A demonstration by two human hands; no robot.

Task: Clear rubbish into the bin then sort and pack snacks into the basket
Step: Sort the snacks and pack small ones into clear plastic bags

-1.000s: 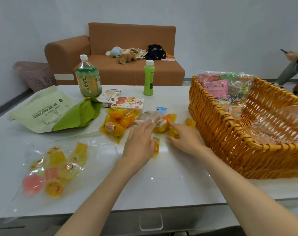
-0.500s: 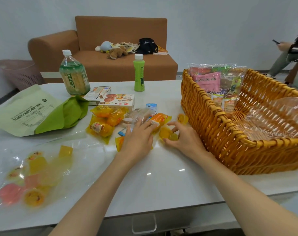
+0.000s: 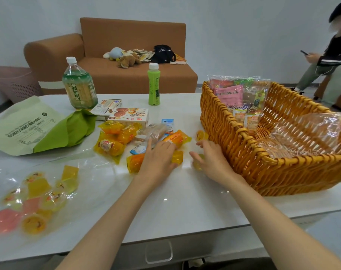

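Left hand (image 3: 158,158) has slid flat-fingered onto an orange plastic jelly packet (image 3: 133,162), right hand (image 3: 214,160) grip on a yellow jelly cup (image 3: 197,165) unclear; gathering snacks, next into the wicker basket (image 3: 243,152).

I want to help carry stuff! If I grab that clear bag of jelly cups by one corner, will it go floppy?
Probably floppy: the clear bag is thin film, lying wrinkled on the table. The jelly cups sit loose inside, so they would likely slide to the low end. It may be slippery; the film looks glossy.
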